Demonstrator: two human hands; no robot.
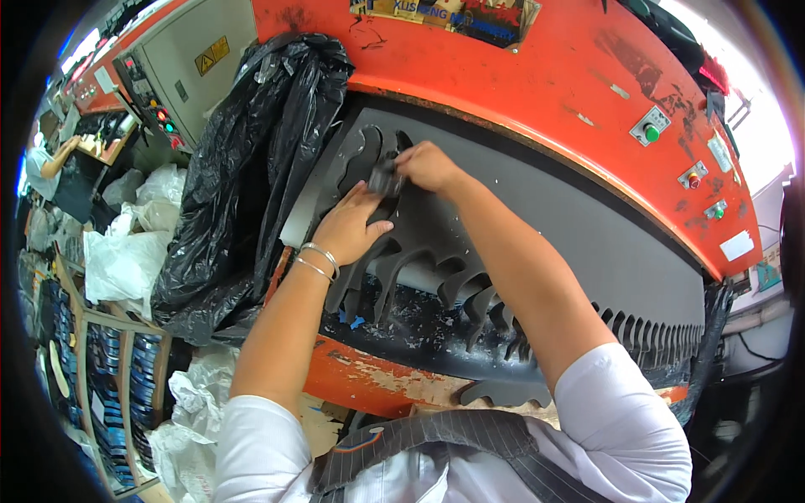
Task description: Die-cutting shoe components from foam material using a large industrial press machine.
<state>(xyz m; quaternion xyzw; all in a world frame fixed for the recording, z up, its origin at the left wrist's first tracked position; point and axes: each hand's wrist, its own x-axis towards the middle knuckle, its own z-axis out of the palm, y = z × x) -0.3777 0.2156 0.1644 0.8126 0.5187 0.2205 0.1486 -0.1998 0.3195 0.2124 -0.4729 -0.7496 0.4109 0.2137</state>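
A dark grey sheet [537, 218] lies across the press bed, its near edge cut into a row of curved notches. Over its left end, my right hand [429, 168] pinches a small dark block-like piece [386, 179], blurred and partly hidden by the fingers. My left hand [348, 225], a bracelet at its wrist, reaches in from the near side. Its fingers are stretched out with the tips against that piece, and the thumb stands apart. A wavy cut-out outline [360, 155] shows in the sheet just left of the hands.
The orange press body [570, 109] rises behind the sheet, with a green button [651, 132] at right. A black plastic bag [243, 159] hangs at left. White bags [126, 260] and a rack of dark pieces [105, 377] stand lower left. Another person [42, 163] works far left.
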